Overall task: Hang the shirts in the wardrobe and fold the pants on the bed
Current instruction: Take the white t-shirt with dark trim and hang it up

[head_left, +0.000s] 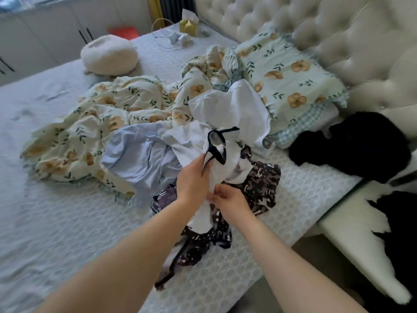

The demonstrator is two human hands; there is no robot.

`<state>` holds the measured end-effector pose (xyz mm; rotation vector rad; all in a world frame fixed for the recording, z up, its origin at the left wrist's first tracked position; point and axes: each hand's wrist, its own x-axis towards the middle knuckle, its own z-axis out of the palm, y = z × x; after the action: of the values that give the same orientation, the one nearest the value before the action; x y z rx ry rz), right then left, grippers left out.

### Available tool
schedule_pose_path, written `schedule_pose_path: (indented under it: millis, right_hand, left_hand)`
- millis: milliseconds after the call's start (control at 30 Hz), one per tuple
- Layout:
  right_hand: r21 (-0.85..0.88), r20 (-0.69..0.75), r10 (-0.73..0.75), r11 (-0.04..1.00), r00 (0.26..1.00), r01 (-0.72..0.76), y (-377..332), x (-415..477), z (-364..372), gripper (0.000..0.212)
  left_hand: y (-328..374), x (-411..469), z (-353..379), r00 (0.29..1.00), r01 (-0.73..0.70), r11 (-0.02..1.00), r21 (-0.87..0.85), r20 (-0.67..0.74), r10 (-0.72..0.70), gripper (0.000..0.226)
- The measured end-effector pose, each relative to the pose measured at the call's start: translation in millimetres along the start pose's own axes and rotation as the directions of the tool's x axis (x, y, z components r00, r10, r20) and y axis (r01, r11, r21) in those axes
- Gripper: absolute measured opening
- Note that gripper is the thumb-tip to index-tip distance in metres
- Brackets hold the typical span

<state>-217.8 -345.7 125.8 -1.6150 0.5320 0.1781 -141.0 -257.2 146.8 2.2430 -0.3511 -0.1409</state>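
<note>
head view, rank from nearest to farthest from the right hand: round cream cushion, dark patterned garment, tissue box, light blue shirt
From the right hand, which pinches the white garment:
1. dark patterned garment, directly beneath it
2. light blue shirt, on its left
3. round cream cushion, far back left
4. tissue box, farthest back, by the headboard

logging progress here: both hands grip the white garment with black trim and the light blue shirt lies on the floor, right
Not the floor: the head view shows the light blue shirt lying on the bed, beside the floral quilt. The left hand and right hand do grip the white garment with black trim.
</note>
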Motion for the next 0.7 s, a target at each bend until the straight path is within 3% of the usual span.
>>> schedule_pose_path:
  millis: [167,267,333,400,500,567,633,700]
  right_hand:
    - [0.042,-0.080,-0.103,0.993,0.991,0.107,-18.2,-53.2,11.9,0.005]
    - [-0.061,-0.238,-0.094,0.995,0.967,0.082,-16.0,-78.4,-1.3,0.002]
    - [-0.145,-0.365,-0.089,0.989,0.927,0.038,-15.3,-92.1,-17.0,0.023]
    - [-0.217,-0.405,-0.168,0.973,0.899,0.084,-25.1,-103.8,-33.7,0.048]
    - [-0.467,-0.340,-0.422,0.852,0.841,0.238,-46.4,-115.3,-53.8,0.065]
    - [-0.579,-0.213,-0.572,0.727,0.792,0.370,-59.7,-121.0,-61.9,0.052]
    - [-0.632,-0.133,-0.537,0.694,0.833,0.347,-69.3,-128.9,-64.8,0.022]
    - [-0.685,-0.108,-0.404,0.692,0.908,0.227,-69.5,-135.6,-71.0,0.027]
  left_hand:
    - [36.9,-25.7,-31.2,0.953,-0.294,0.955,0.031,0.086,0.290,0.026]
    - [57.9,-34.3,-52.2,0.898,-0.422,0.901,0.098,0.183,0.401,0.023]
    - [74.1,-41.6,-67.4,0.844,-0.512,0.847,0.143,0.266,0.466,0.026]
    - [93.4,-48.8,-79.9,0.775,-0.599,0.786,0.152,0.356,0.522,0.027]
    - [121.8,-58.4,-94.2,0.714,-0.657,0.740,0.147,0.435,0.548,0.026]
    - [136.1,-67.2,-101.0,0.685,-0.686,0.718,0.117,0.437,0.583,0.025]
    - [146.1,-76.5,-107.9,0.677,-0.691,0.722,0.033,0.380,0.631,0.022]
    - [150.5,-83.6,-113.0,0.704,-0.672,0.740,0.003,0.312,0.638,0.023]
